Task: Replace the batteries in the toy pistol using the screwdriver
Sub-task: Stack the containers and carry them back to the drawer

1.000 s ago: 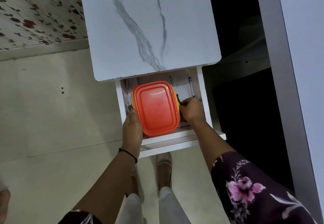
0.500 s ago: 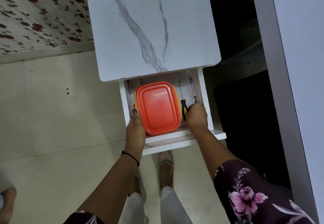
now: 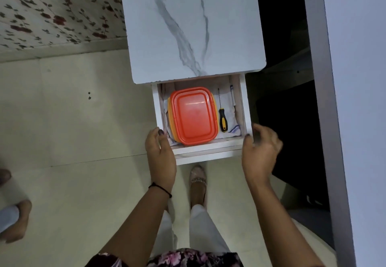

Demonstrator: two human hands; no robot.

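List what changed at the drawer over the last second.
Both hands let go and drew back to the front of the drawer: left hand off the orange box, right hand off the screwdriver. Box, screwdriver and pen stay inside.

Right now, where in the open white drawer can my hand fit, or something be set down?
The white marbled tabletop is bare. In the drawer, a strip lies free between the yellow-and-black screwdriver and the pen by the right wall. Crowded: the orange lidded plastic box fills the left.
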